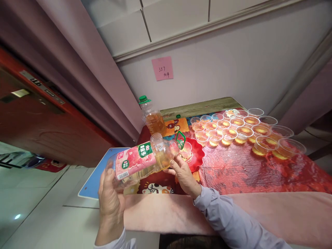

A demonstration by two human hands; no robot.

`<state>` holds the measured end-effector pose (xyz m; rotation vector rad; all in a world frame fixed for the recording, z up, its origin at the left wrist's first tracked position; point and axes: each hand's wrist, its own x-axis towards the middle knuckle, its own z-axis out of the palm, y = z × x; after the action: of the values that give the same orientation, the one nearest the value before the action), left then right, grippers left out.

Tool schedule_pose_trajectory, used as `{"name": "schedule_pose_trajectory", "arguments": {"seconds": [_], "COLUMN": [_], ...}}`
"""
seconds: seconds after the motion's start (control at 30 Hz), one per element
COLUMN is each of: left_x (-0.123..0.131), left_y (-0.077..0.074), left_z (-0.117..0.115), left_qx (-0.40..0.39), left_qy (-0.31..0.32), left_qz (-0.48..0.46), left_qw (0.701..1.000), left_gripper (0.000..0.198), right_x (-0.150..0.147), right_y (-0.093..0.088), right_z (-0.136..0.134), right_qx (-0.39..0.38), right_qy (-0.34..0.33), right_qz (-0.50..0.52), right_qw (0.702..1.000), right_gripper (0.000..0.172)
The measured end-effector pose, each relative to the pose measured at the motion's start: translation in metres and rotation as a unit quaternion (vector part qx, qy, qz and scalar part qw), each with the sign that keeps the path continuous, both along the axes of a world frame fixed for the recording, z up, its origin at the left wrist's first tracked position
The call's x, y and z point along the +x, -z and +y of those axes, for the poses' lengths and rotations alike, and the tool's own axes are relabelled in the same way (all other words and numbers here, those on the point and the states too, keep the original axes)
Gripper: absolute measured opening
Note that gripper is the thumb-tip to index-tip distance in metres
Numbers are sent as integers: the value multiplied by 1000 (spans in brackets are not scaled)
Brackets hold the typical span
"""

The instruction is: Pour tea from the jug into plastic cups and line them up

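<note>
A large clear juice bottle (137, 160) with a pink label and some pale yellow juice lies tilted nearly level, its neck to the right. My left hand (110, 193) is wrapped round its base. Near the neck, my right hand (185, 176) grips the underside with thumb and fingers. A green ring handle (181, 140) hangs at the neck. The bottle's mouth is over a red scalloped dish (198, 155), in which a clear plastic cup (186, 150) stands. Whether juice is flowing I cannot tell.
Several clear cups (229, 135) of yellow juice stand in rows on the red plastic cover (225, 173). Behind my bottle is a second bottle (155, 122) with a green cap. A loose green cap (178, 116) lies near the wall. A red door (46, 114) stands left.
</note>
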<state>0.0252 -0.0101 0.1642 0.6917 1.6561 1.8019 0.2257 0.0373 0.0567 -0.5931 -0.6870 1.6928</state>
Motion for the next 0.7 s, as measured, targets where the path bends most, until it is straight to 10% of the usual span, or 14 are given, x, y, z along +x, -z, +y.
{"name": "schedule_pose_trajectory", "arguments": {"seconds": [0.7], "left_x": [5], "left_y": [-7], "left_z": [-2], "left_qx": [6], "left_qy": [3], "left_qz": [-10], "left_qw": [1000], "left_gripper": [71], "right_x": [1], "right_y": [-3], "right_z": [-1], "right_qx": [1], "right_qy": [-7], "right_qz": [2], "right_qw": [1000], "right_gripper": [64]}}
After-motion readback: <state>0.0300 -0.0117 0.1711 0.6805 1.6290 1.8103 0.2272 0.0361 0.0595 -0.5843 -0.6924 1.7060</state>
